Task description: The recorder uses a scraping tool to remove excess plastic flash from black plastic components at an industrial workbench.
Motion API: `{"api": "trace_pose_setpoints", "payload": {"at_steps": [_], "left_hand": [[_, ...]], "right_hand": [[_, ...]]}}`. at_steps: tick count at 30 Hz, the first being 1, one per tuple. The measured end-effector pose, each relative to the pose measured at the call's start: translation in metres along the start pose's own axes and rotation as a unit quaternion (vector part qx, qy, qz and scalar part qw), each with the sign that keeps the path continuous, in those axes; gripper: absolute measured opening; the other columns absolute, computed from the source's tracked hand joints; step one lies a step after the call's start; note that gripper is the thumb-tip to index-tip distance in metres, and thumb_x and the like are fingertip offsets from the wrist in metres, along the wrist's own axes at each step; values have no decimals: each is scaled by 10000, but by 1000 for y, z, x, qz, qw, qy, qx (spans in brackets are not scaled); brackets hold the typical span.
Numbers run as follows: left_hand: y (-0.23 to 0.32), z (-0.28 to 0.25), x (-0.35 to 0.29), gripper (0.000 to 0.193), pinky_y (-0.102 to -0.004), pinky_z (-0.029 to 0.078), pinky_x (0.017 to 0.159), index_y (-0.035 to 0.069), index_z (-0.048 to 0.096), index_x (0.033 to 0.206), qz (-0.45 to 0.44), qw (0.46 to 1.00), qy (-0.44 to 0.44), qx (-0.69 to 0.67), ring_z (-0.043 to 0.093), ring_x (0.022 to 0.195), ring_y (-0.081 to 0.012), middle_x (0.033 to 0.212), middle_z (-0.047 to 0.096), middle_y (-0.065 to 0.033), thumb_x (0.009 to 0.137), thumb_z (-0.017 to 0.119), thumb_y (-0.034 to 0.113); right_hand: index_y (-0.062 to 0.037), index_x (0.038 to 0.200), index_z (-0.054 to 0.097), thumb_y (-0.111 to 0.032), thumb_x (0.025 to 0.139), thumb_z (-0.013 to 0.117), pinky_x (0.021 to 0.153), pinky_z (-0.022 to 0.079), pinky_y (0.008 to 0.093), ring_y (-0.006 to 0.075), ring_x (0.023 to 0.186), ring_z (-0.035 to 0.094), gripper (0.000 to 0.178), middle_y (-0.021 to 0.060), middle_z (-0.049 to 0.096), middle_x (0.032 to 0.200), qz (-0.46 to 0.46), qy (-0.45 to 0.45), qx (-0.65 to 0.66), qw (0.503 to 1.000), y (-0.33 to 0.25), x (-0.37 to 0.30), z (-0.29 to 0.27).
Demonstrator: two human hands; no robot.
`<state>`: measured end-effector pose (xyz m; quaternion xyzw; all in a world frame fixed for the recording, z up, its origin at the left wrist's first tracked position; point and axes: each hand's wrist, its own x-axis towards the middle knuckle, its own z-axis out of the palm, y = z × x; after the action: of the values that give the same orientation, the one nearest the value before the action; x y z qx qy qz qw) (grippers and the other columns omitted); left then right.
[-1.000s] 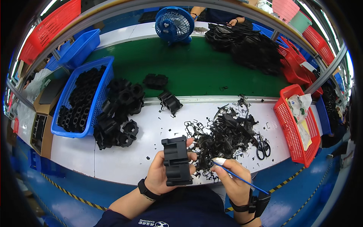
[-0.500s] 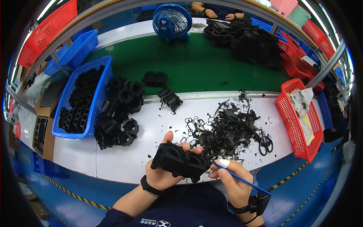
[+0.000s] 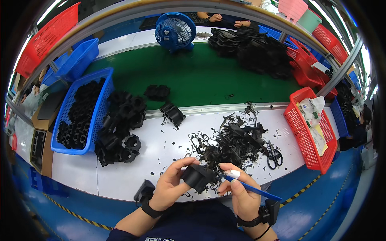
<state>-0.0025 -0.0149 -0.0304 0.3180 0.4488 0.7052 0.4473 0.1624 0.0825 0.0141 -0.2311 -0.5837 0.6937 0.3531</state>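
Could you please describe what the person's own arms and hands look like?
Left hand and right hand are ungloved; one right finger wears a white cover. Each wrist has a black strap with a boxy black device, the right with a thin dark cord. Sleeves are dark navy.

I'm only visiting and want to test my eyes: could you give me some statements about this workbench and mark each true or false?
1. The left hand holds a black plastic part. True.
2. The scissors lie right of the black scrap pile. True.
3. The right hand holds the scissors. False: it holds a slim blue tool.
4. The desk fan is red. False: it is blue.
5. The large blue basket at left holds black parts. True.
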Motion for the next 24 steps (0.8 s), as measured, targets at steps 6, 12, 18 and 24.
{"api": "trace_pose_setpoints", "payload": {"at_steps": [6, 12, 18, 24], "left_hand": [[25, 11, 6, 587, -339, 409, 903, 49, 498, 1210, 174, 910, -21, 377, 521, 1065, -269, 1132, 572, -99, 646, 649, -14], [33, 11, 12, 612, -338, 415, 891, 60, 493, 1229, 184, 912, -54, 362, 490, 1110, -260, 1244, 502, -125, 676, 751, 100], [15, 6, 8, 831, -341, 381, 963, 74, 266, 1401, 38, 995, 79, 40, 396, 1213, -220, 1371, 331, -138, 710, 727, 86], [2, 12, 5, 821, -376, 450, 888, 124, 162, 1438, -125, 953, -3, -275, 454, 1124, -217, 1374, 316, -120, 795, 667, 51]], "right_hand": [[49, 1214, 515, -140, 952, 482, 661, 507, 243, 133, 736, 598, 325, 132, 616, 1023, 122, 8, 122, 985, 17, 8, 0], [0, 1135, 557, -171, 947, 490, 471, 456, 243, 71, 550, 477, 263, 59, 603, 825, 203, 75, 271, 938, 20, 18, -10], [-40, 1144, 548, -163, 965, 448, 550, 420, 180, 42, 570, 428, 239, 23, 604, 876, 282, 101, 415, 859, 28, 23, -9], [-33, 1147, 533, -156, 964, 445, 562, 444, 211, 63, 598, 485, 237, 54, 613, 891, 275, 51, 448, 849, 34, 16, 0]]}}
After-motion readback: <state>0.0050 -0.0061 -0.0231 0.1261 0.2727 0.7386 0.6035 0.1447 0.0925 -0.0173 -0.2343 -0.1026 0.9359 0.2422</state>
